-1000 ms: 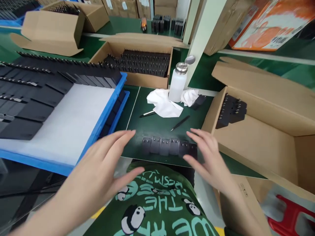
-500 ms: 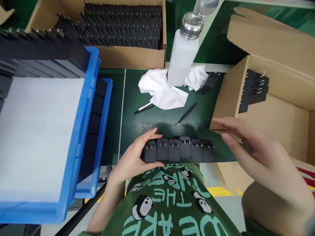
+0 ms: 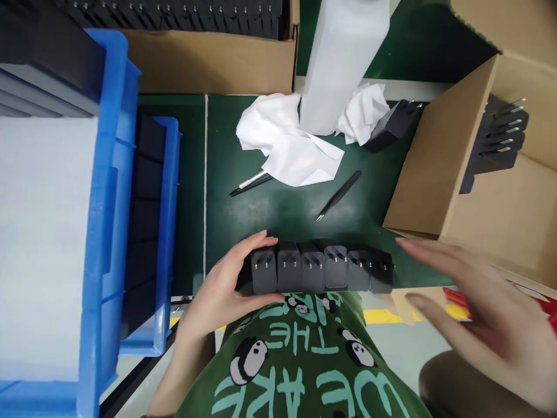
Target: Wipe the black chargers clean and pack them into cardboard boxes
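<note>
head view, and the row of black adapters is right along the near edge of the worktop, prongs showing, and that edge looks like the big worry. left hand curves round the left end, fingers behind, thumb in front; whether it's really squeezing, i cannot tell. right hand is open, thumb and fingers parted, near the right end but not on it. so the far end has no hand on it, and if the left hand lifts alone, the adapters over there could peel away and tumble over the edge. and look, they aren't quite in line! the fronts are staggered and the right-hand ones sit unevenly, so a lopsided push from both ends could make the middle buckle and pop one out. too light a squeeze, and the inner ones could slip down. prongs could catch a fingertip or scuff a neighbour, too. just beyond, the tweezers point towards the row, and a backward slide could bring their tips against a casing. over on the right, the cardboard box stands close, its wall upright, and a wide swing of that right hand could knock it.
</note>
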{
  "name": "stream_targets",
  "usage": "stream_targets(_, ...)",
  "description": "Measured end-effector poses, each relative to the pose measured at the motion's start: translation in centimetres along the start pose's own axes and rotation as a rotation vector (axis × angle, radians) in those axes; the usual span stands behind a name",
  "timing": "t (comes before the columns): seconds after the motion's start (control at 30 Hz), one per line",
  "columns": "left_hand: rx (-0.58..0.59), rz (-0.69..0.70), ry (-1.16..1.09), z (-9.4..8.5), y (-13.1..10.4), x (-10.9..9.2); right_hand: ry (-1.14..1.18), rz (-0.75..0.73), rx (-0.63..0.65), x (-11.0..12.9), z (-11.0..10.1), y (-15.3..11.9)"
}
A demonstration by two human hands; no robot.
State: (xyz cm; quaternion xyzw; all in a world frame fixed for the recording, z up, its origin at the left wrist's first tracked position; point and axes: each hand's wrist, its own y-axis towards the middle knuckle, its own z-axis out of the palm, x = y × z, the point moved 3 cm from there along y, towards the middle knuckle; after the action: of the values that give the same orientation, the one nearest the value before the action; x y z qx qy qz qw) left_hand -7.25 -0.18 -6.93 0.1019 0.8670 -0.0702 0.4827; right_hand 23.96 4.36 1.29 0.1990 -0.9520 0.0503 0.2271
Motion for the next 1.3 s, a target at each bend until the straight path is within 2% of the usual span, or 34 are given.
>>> stream_targets(0.07,0.020,-0.004,-0.053,0.1,0.0,0.1,0.070,-0.038,0.064,-0.7,1.3,-1.1)
stream_targets(0.3,0.057,-0.008,-0.089,0.2,0.3,0.1,0.227,0.004,0.067,-2.1,5.7,-2.4)
stream_targets(0.53,0.047,0.031,0.026,0.0,0.5,-0.4,0.301,-0.075,0.028,-2.6,6.6,-1.7)
stream_targets(0.67,-0.025,0.036,0.108,-0.2,0.5,-2.1,0.337,-0.104,0.019,-3.2,6.8,-1.5)
stream_targets(0.8,-0.042,0.141,0.372,0.1,1.2,-5.1,0.347,-0.127,0.027,-3.6,7.1,-1.7)
stream_targets(0.9,-0.005,0.215,0.546,0.9,2.1,-6.5,0.214,-0.185,-0.125,-2.5,6.7,-2.0)
stream_targets(0.97,0.017,0.240,0.633,1.5,2.6,-6.8,0.047,-0.291,-0.226,-0.7,6.6,-2.3)
stream_targets(1.03,0.032,0.265,0.695,2.0,3.0,-6.8,-0.106,-0.404,-0.233,1.2,6.9,-2.4)
stream_targets(1.1,0.045,0.299,0.723,2.4,3.3,-6.7,-0.179,-0.454,-0.208,2.6,7.5,-2.4)
stream_targets(1.3,-0.002,0.381,0.710,3.0,3.6,-6.6,0.011,-0.428,-0.229,3.0,7.7,-2.0)
